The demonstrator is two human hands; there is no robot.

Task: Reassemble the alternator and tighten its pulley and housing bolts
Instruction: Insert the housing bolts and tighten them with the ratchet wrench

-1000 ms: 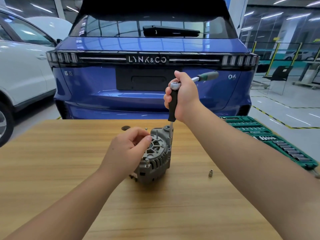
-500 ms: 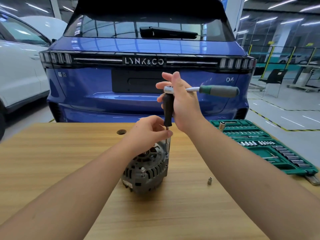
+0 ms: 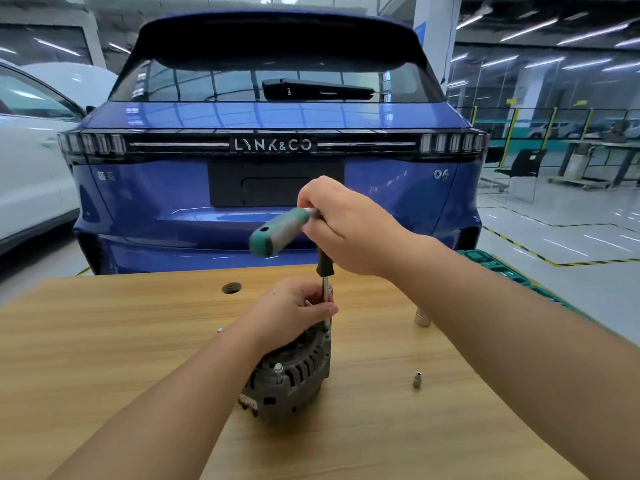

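Observation:
A grey alternator [image 3: 294, 379] stands on the wooden table [image 3: 104, 341], just in front of me. One housing bolt [image 3: 278, 368] sticks up from its near left side. My right hand [image 3: 346, 226] grips the head of a ratchet wrench [image 3: 277, 232] whose green handle points left. A black extension bar [image 3: 325, 271] runs straight down from it to the alternator's top right edge. My left hand [image 3: 294, 311] rests on top of the alternator and pinches the lower metal shaft of the extension. The bolt under the tool is hidden by my fingers.
A small socket [image 3: 417, 380] lies right of the alternator and a larger one [image 3: 422, 317] stands farther back. A green tool case [image 3: 498, 268] sits at the table's right edge. A cable hole [image 3: 231, 288] is at the back. A blue car [image 3: 277, 161] is parked right behind the table.
The ratchet handle has swung from pointing right to pointing left. My left hand has stayed on the extension shaft. The camera has come closer to the alternator.

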